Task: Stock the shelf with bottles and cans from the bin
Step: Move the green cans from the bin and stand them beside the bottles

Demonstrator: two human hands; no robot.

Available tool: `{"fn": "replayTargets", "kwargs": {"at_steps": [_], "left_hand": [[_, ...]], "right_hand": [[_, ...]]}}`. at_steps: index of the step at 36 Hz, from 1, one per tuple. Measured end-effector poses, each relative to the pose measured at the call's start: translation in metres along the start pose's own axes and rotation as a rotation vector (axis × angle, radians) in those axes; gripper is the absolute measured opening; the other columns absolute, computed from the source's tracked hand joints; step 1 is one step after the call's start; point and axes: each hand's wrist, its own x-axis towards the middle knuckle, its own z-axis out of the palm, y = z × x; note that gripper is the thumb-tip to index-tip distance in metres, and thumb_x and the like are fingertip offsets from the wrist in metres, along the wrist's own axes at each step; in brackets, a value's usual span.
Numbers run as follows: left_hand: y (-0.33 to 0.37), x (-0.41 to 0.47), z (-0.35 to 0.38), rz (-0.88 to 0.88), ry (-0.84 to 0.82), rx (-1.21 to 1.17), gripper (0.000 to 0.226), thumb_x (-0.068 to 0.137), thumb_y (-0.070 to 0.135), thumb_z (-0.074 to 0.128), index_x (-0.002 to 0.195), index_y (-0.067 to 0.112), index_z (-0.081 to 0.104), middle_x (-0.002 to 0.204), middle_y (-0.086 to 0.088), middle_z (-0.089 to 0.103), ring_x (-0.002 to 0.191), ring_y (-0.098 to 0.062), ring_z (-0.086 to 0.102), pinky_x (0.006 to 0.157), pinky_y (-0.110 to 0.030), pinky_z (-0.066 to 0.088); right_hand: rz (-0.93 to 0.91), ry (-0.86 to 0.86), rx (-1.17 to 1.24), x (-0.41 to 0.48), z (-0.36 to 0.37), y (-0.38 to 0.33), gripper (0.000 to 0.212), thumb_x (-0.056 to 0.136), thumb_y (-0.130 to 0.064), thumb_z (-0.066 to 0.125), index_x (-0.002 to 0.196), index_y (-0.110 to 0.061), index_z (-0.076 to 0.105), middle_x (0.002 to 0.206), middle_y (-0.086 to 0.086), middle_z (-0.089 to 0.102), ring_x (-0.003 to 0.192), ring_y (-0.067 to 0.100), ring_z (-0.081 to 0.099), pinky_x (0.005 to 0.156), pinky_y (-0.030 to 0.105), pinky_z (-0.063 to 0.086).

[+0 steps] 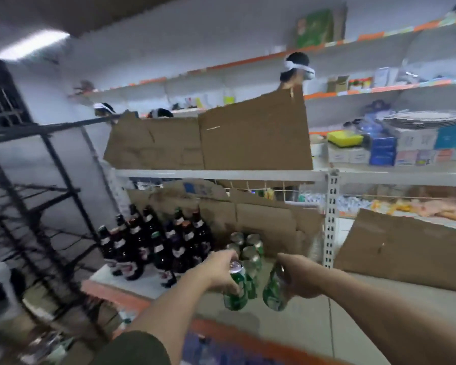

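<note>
white metal shop shelving with orange price strips [353, 91] is lining the far wall, and the whole view is looking smeared with motion. nearer, a low white shelf board with an orange front edge [132, 283] is carrying a group of dark brown glass bottles with pale labels [153, 243] on its left part, all standing upright and packed close together. just to their right a cluster of green drink cans with silver tops [248, 250] is standing on the same board, in front of a creased sheet of brown cardboard [269, 219] that is leaning at the back.

the left hand [219, 270] is wrapping its fingers round the upper part of a green metal can [237, 295], holding it upright just in front of the cluster; whether its base is touching the board i cannot tell. the right hand [299, 276] is gripping a second green can [273, 292] by its side, tilted a little, just beside the first one and, as far as the blur is showing, apart from it.

a perforated white upright post [331, 219] is standing right of the cans. a bigger flat brown cardboard sheet [253, 133] is standing on the shelf above. a black wire rack [37, 196] is standing at the left.
</note>
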Motion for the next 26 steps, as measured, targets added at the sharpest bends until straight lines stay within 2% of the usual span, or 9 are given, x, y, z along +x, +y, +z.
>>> {"fn": "replayTargets", "kwargs": {"at_steps": [4,8,13,17,19,21,23,24,26], "left_hand": [[-0.054,-0.011,-0.005,-0.027,0.024,-0.063,0.08,0.072,0.029,0.092,0.138,0.024,0.047,0.139,0.002,0.054,0.121,-0.019,0.055,0.098,-0.034,0.05],[-0.083,-0.004,-0.001,-0.043,0.005,-0.111,0.077,0.073,0.029,0.091,0.135,0.024,0.046,0.136,0.001,0.054,0.114,-0.017,0.054,0.099,-0.038,0.052],[-0.092,0.017,0.008,-0.009,0.005,-0.165,0.085,0.072,0.027,0.092,0.143,0.024,0.046,0.144,-0.002,0.049,0.122,-0.022,0.054,0.095,-0.036,0.052],[-0.092,0.036,0.014,-0.013,0.011,-0.201,0.095,0.072,0.027,0.093,0.15,0.025,0.039,0.148,-0.002,0.05,0.126,-0.023,0.055,0.099,-0.038,0.052],[-0.092,0.042,0.017,-0.01,0.002,-0.177,0.099,0.072,0.029,0.092,0.153,0.026,0.036,0.149,-0.002,0.05,0.128,-0.023,0.055,0.1,-0.038,0.052],[-0.096,0.05,0.021,-0.013,-0.011,-0.124,0.106,0.069,0.033,0.092,0.156,0.026,0.032,0.15,-0.001,0.05,0.13,-0.024,0.054,0.1,-0.038,0.051],[-0.1,0.056,0.024,-0.009,-0.035,-0.08,0.101,0.069,0.032,0.091,0.153,0.024,0.036,0.147,-0.002,0.054,0.127,-0.025,0.056,0.098,-0.037,0.052],[-0.103,0.06,0.025,-0.006,-0.05,-0.066,0.096,0.07,0.03,0.091,0.151,0.023,0.039,0.145,-0.002,0.055,0.127,-0.025,0.056,0.097,-0.036,0.052],[-0.109,0.066,0.026,0.006,-0.069,-0.046,0.094,0.073,0.025,0.091,0.151,0.023,0.039,0.147,-0.002,0.054,0.13,-0.025,0.055,0.1,-0.035,0.05]], "right_hand": [[0.016,-0.018,0.079,0.024,0.021,-0.041,0.055,0.076,-0.029,0.075,0.126,-0.024,0.054,0.111,-0.002,0.065,0.094,0.015,0.062,0.084,0.029,0.053],[0.051,-0.011,0.1,0.035,0.034,-0.06,0.044,0.079,-0.022,0.075,0.12,-0.024,0.058,0.106,-0.003,0.058,0.091,0.011,0.054,0.085,0.028,0.05],[0.078,0.007,0.115,0.047,0.04,-0.069,0.053,0.083,-0.013,0.073,0.132,-0.017,0.054,0.111,-0.004,0.045,0.096,0.013,0.047,0.089,0.027,0.046],[0.134,0.004,0.159,0.057,0.041,-0.065,0.05,0.081,-0.015,0.074,0.115,-0.035,0.043,0.112,-0.005,0.04,0.095,0.015,0.047,0.087,0.025,0.045],[0.17,-0.051,0.203,0.068,0.049,-0.055,0.048,0.08,-0.018,0.076,0.11,-0.034,0.042,0.105,-0.005,0.042,0.085,0.012,0.048,0.076,0.025,0.043],[0.149,-0.016,0.183,0.078,0.056,-0.048,0.044,0.072,-0.029,0.083,0.1,-0.021,0.05,0.08,0.002,0.046,0.063,0.015,0.045,0.059,0.035,0.03],[0.207,-0.057,0.52,0.099,0.083,-0.023,0.065,0.06,-0.048,0.09,0.097,-0.011,0.051,0.073,0.02,0.058,0.068,0.029,0.062,0.074,0.057,0.015],[0.185,-0.098,0.633,0.103,0.093,-0.02,0.069,0.062,-0.052,0.088,0.104,-0.011,0.053,0.087,0.026,0.065,0.086,0.035,0.069,0.096,0.064,0.037],[0.229,-0.146,0.654,0.103,0.095,-0.028,0.055,0.082,-0.051,0.075,0.117,-0.015,0.052,0.094,0.019,0.065,0.093,0.03,0.064,0.09,0.045,0.049]]}}
